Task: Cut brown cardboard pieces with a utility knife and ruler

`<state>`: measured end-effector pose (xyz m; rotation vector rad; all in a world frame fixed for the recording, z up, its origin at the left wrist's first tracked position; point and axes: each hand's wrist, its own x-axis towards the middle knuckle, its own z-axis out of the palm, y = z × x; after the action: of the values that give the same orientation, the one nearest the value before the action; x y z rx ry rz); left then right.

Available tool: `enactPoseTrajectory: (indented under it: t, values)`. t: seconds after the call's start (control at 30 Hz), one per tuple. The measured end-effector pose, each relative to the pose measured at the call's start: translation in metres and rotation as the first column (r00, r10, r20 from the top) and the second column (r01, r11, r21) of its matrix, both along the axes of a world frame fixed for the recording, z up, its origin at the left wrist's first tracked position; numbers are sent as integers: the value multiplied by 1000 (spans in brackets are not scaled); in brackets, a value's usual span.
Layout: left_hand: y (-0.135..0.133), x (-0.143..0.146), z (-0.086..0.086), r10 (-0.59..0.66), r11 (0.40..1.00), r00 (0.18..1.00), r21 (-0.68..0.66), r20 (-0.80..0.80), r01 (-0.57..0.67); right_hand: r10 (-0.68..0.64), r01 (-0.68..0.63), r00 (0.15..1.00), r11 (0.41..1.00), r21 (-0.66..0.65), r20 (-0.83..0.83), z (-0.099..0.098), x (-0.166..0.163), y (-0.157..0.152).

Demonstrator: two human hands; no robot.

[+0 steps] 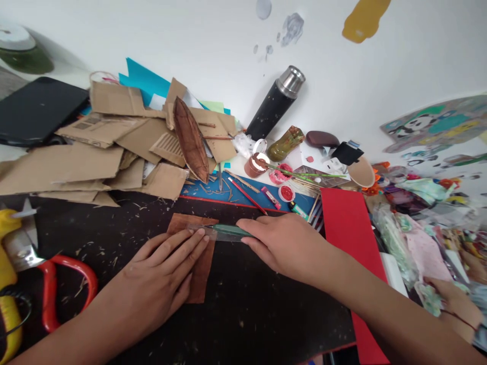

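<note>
A brown painted piece of cardboard (200,284) lies on the dark table. Across its upper part runs a clear ruler (224,235). My left hand (163,268) lies flat, fingers stretched out, pressing down on the ruler and the cardboard. In my right hand (281,243) is a green craft knife (230,229), pinched between thumb and fingers. Its tip points left over the cardboard, along the ruler and close to my left fingertips. The exact contact of the blade is too small to tell.
Cardboard scraps (68,165) are heaped at the back left, with a brown boat-shaped piece (190,137) on them. Red-handled shears (51,284) lie left. Behind stand paint pots (256,165) and a black flask (272,106). A red sheet (348,228) and another person's hand (452,304) are right.
</note>
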<state>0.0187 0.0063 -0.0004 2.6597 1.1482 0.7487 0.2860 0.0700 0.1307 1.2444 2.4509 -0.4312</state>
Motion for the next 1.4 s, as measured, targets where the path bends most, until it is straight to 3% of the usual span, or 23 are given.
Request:
enactPoseTrajectory:
  t: [0.33,0.53,0.83,1.17,1.4]
  values:
    - [-1,-1,1,2,1000,1000,-7,-22,-2,-7,7,999,1000,-13,39,-5,-7,1]
    - [0,0,0,-7,1000,1000,-16,3,7,55,-56,997,998,18,48,-6,-10,6]
    - [-2,-2,-3,-2,1000,1000,-20,21,3,130,-129,984,992,-11,123,9,-31,18]
    - [-2,0,-8,16,997,1000,71,3,-16,63,-73,989,995,67,136,0,-21,-3]
    - [-2,0,-13,20,995,1000,96,-7,-19,34,-38,991,999,29,131,5,-25,-2]
